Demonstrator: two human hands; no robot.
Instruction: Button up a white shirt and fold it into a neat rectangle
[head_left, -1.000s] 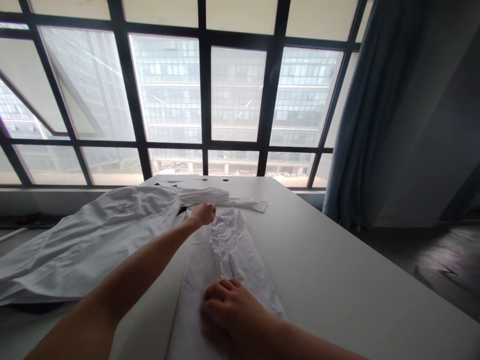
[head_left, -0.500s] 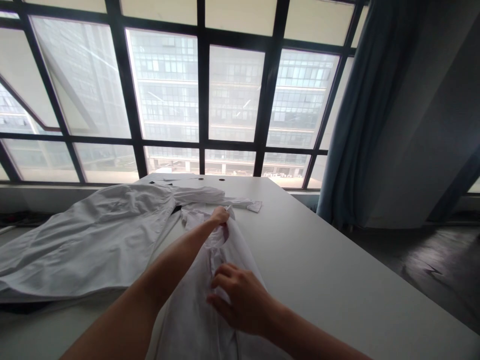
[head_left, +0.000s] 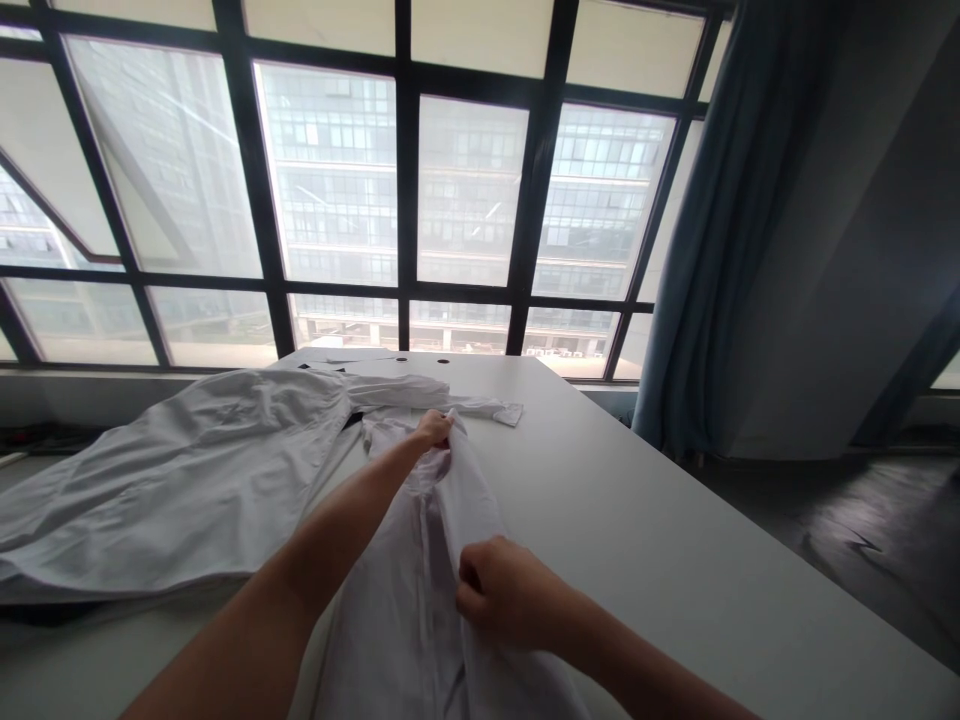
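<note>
A white garment with sleeves, which looks like a shirt or coat (head_left: 382, 610), lies lengthwise on the white table in front of me. My left hand (head_left: 435, 428) is closed on its cloth near the far end, by the collar area. Nearer to me, my right hand (head_left: 506, 592) pinches the front edge of the same garment and holds it a little raised, so a fold opens along the middle. My right fingertips are partly hidden by the hand itself. To the left a second white garment (head_left: 202, 470) lies spread out, one sleeve reaching right behind my left hand.
The white table (head_left: 637, 530) stretches toward the windows (head_left: 472, 190), with two dark round holes near its far edge. A blue curtain (head_left: 697, 300) hangs at the right, above a dark floor (head_left: 855, 530).
My right hand has moved slightly right and closed from loosely curled fingers onto the garment's edge, pulling it rightward. My left hand keeps its hold, shifted slightly left.
</note>
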